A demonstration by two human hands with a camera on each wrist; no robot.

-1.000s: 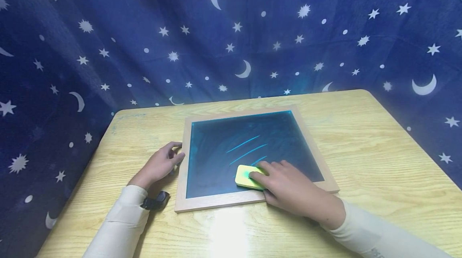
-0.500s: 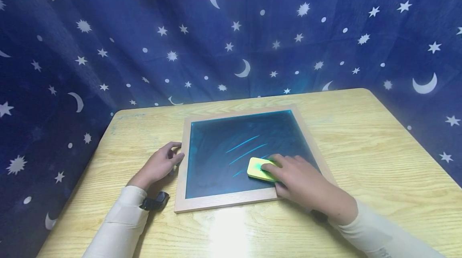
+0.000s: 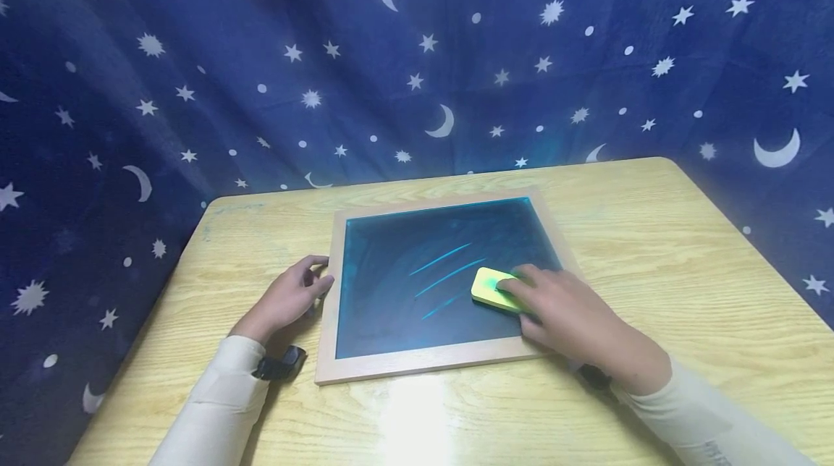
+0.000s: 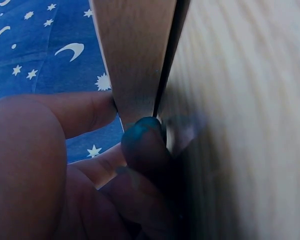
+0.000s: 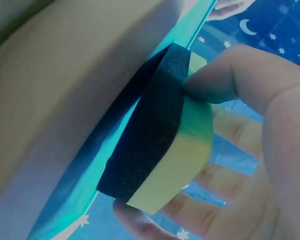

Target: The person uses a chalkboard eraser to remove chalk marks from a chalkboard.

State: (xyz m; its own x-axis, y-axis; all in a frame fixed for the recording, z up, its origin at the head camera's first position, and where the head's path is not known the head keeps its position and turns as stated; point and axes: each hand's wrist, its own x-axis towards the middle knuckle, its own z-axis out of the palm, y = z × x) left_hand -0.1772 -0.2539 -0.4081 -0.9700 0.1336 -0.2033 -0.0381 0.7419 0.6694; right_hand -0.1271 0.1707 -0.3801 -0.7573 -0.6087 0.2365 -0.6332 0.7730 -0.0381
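Observation:
A small wood-framed chalkboard lies flat on the table, with three slanting blue chalk lines near its middle. My right hand holds a yellow chalkboard eraser close over the right part of the board. In the right wrist view, the thumb and fingers hold the eraser's yellow body, stained blue-green, and its black felt side faces the board. My left hand grips the left side of the frame. In the left wrist view its thumb is at the upper edge, and a fingertip with blue dust is low by the table.
Light wood-grain table extends around the board on all sides. Dark blue curtain with moons and stars hangs behind and beside it. A black strap is on the left wrist. Faint blue smudges mark the table's far left corner.
My right hand and the eraser have moved right and away from me across the board. More of the lowest chalk line shows. My left hand stays at the frame.

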